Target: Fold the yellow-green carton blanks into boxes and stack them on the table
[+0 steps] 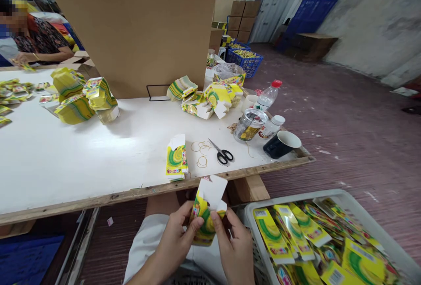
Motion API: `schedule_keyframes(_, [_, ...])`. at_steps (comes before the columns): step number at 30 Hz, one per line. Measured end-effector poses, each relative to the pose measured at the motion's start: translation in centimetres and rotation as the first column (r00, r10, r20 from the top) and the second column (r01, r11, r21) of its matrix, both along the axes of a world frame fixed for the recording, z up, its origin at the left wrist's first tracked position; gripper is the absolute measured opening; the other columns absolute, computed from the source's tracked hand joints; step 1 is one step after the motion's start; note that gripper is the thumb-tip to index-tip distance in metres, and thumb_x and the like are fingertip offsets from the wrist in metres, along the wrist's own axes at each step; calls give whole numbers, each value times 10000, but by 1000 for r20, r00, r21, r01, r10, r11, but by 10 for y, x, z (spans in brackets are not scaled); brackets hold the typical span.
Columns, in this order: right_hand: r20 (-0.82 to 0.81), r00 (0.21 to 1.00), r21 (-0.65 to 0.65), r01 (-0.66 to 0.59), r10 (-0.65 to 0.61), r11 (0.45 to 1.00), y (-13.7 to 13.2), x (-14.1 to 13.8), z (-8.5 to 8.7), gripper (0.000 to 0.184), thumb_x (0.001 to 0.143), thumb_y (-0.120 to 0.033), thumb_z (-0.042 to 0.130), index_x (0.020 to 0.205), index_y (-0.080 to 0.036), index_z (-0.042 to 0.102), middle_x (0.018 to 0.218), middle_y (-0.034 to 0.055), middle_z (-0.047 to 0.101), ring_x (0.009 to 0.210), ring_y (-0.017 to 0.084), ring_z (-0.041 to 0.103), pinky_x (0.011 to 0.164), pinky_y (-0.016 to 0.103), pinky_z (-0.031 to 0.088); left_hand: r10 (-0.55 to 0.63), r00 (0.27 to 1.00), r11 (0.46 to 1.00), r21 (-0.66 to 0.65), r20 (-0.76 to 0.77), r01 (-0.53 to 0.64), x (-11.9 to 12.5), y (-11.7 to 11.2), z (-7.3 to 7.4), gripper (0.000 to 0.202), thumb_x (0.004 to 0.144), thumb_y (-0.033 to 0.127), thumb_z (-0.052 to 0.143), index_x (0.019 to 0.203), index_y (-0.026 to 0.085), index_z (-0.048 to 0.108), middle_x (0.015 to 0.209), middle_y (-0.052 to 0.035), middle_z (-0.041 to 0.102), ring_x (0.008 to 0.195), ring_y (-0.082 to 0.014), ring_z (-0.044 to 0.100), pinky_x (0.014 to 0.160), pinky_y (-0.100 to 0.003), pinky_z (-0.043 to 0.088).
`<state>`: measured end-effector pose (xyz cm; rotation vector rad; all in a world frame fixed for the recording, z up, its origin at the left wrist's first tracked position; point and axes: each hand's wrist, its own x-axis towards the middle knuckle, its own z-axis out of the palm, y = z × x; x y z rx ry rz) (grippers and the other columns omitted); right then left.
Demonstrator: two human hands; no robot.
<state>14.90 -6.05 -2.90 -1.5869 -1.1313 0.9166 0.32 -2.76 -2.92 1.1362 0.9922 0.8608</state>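
Both my hands hold a small yellow-and-green carton [208, 215] with its white flaps open at the top, below the table's front edge over my lap. My left hand [176, 239] grips its left side with the thumb on the printed face. My right hand [234, 243] grips the right side, thumb pressed on the front. A flat stack of the same cartons [176, 158] lies on the white table [82, 153] just beyond my hands.
A grey crate [362, 219] of filled yellow packs sits at my right. Scissors [222, 153], rubber bands [201, 152], a dark mug [281, 144], a jar [249, 124] and a bottle [268, 95] stand near the table's right end. Carton piles [82, 96] and a cardboard divider [138, 30] stand farther back. Another person [31, 35] sits far left.
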Motion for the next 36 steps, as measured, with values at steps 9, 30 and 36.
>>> schedule_keyframes(9, [-154, 954, 123, -241, 259, 963, -6, 24, 1, 288, 978, -424, 558, 1182, -242, 651, 1052, 75, 739, 877, 211, 716, 750, 279, 567, -320, 918, 934, -82, 236, 347, -27, 7, 19, 498, 917, 384, 670, 1344, 274, 439, 1032, -62, 693, 921, -206, 667, 787, -284, 493])
schedule_keyframes(30, [-92, 949, -79, -308, 301, 948, 11, 31, 16, 344, 905, -365, 639, 1206, -199, 641, 665, -29, 615, 573, 145, 521, 534, 233, 392, -158, 986, 985, 63, -51, 161, -19, 4, 4, 432, 924, 348, 642, 1340, 251, 575, 1266, -115, 689, 957, -219, 678, 859, -309, 524])
schedule_keyframes(36, [-21, 965, -65, -264, 263, 962, 14, 20, 13, 346, 911, -328, 608, 1216, -170, 563, 542, -90, 492, 498, 123, 449, 499, 213, 333, -150, 950, 982, -74, 274, 176, -14, 8, 7, 477, 885, 328, 721, 1321, 270, 537, 1107, -83, 747, 997, -221, 699, 887, -324, 520])
